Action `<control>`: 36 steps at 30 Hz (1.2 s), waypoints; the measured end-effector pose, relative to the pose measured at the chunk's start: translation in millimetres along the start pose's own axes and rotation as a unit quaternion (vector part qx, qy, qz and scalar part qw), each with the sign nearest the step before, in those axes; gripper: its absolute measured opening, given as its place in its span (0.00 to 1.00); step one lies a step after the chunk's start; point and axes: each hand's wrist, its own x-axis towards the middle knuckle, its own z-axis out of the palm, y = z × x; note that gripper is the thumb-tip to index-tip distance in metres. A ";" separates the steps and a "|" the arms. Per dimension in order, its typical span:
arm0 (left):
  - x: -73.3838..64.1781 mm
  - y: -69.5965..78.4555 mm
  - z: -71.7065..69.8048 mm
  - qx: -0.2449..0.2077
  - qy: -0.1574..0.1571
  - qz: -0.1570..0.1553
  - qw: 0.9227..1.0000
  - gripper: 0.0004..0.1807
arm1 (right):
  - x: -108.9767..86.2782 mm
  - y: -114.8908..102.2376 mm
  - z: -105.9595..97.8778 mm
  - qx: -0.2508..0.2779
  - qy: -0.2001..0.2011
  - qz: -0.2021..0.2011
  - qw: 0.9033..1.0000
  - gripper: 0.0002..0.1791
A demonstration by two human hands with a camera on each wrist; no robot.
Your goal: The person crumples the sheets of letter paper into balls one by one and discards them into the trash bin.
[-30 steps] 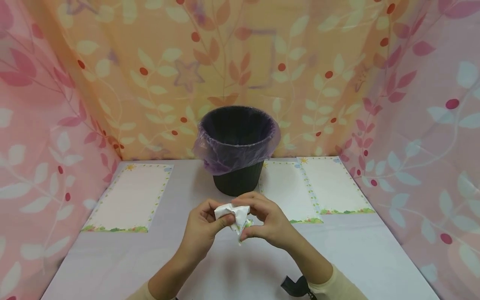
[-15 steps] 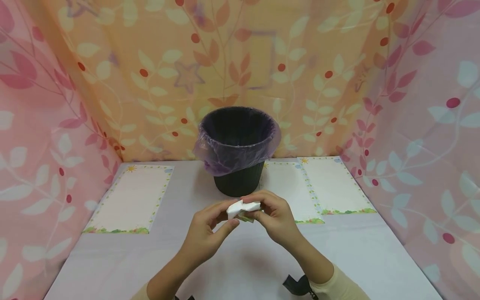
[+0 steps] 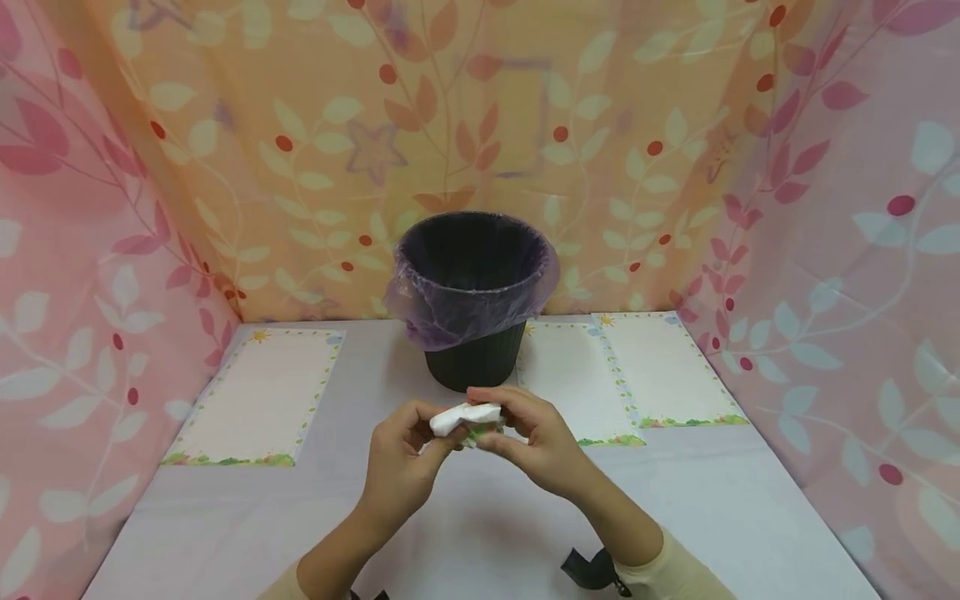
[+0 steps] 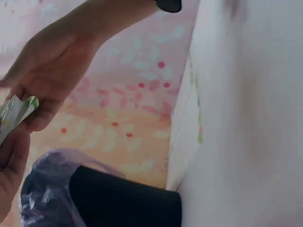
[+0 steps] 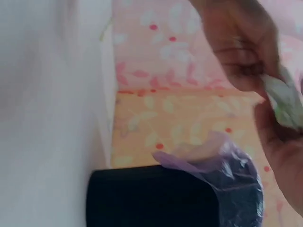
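A small crumpled sheet of white paper [image 3: 457, 419] with green printed bits is held up between both hands, in front of the bin. My left hand [image 3: 401, 458] pinches its left end with thumb and fingers. On the other end, my right hand [image 3: 542, 437] grips it, thumb below and fingers over the top. In the left wrist view, folded edges of the paper [image 4: 19, 113] stick out past the fingers. The right wrist view has the paper [image 5: 284, 100] squeezed between both hands, its green print showing.
Behind the hands stands a black bin [image 3: 472, 367] lined with a purple plastic bag [image 3: 465, 317]. One bordered sheet [image 3: 258, 396] lies at left; two more, a sheet [image 3: 573, 379] and an outer sheet [image 3: 667, 367], lie at right. Patterned curtains [image 3: 465, 108] enclose the white table [image 3: 480, 533].
Both hands have squashed the paper into a flatter, more compact bundle; its hanging lower tip is gone from sight. They shifted slightly right, then back left. Bin and flat sheets stay put.
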 end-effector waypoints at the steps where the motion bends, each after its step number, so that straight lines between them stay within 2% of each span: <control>1: 1.8 0.9 -3.3 -0.027 -0.009 -0.038 0.999 0.09 | 0.8 -0.9 -3.5 -0.018 -0.025 -0.003 1.000 0.33; 3: 5.9 2.8 -9.1 -0.084 -0.024 -0.113 0.990 0.09 | 2.4 -2.5 -8.3 -0.049 -0.057 -0.024 0.997 0.40; 5: 9.3 3.3 -13.5 -0.132 -0.043 -0.167 0.976 0.10 | 3.5 -2.5 -9.8 -0.081 -0.059 -0.060 0.993 0.43; 7: 10.8 2.3 -14.4 -0.161 -0.059 -0.196 0.965 0.12 | 4.2 0.7 -8.8 -0.101 -0.034 -0.107 0.988 0.40; 8: 10.9 2.3 -13.7 -0.166 -0.063 -0.205 0.962 0.12 | 4.3 2.5 -8.0 -0.103 -0.020 -0.126 0.986 0.39; 10: 10.0 1.7 -11.4 -0.167 -0.066 -0.212 0.961 0.13 | 3.2 5.9 -6.1 -0.095 0.008 -0.147 0.985 0.36; 12: 8.3 0.6 -8.0 -0.155 -0.065 -0.212 0.963 0.13 | 1.5 8.0 -3.3 -0.085 0.038 -0.150 0.984 0.31; 14: 5.7 0.4 -4.7 -0.133 -0.059 -0.202 0.969 0.11 | -0.5 7.9 0.0 -0.066 0.061 -0.132 0.987 0.26; 16: 2.6 0.1 -1.7 -0.093 -0.057 -0.178 0.978 0.10 | -2.6 6.8 3.1 -0.047 0.080 -0.109 0.990 0.20; 19: -0.8 0.1 1.2 -0.040 -0.065 -0.122 0.990 0.10 | -4.4 2.5 5.2 -0.016 0.111 -0.064 0.992 0.14; 22: -2.2 0.0 3.7 0.003 -0.073 -0.062 0.995 0.18 | -5.0 -2.3 6.0 0.012 0.133 -0.023 0.991 0.11; 25: -3.6 0.2 5.7 0.049 -0.058 -0.003 0.997 0.22 | -5.2 -6.4 8.5 0.027 0.136 0.001 0.990 0.09; 28: -3.6 0.8 5.5 0.082 -0.029 0.033 0.996 0.16 | -3.7 -9.5 8.5 0.032 0.113 0.011 0.993 0.07; 31: -1.1 0.9 2.2 0.063 -0.021 0.041 0.997 0.13 | -0.8 -12.7 1.0 0.019 0.066 0.018 0.997 0.12; 33: 1.4 1.1 -1.2 0.043 -0.020 0.037 0.998 0.12 | 0.5 -15.1 -5.3 -0.027 0.026 0.011 0.999 0.19; 36: 4.1 1.7 -4.3 0.025 -0.028 0.040 0.999 0.14 | -0.4 -17.9 -9.6 -0.111 -0.011 -0.023 0.994 0.27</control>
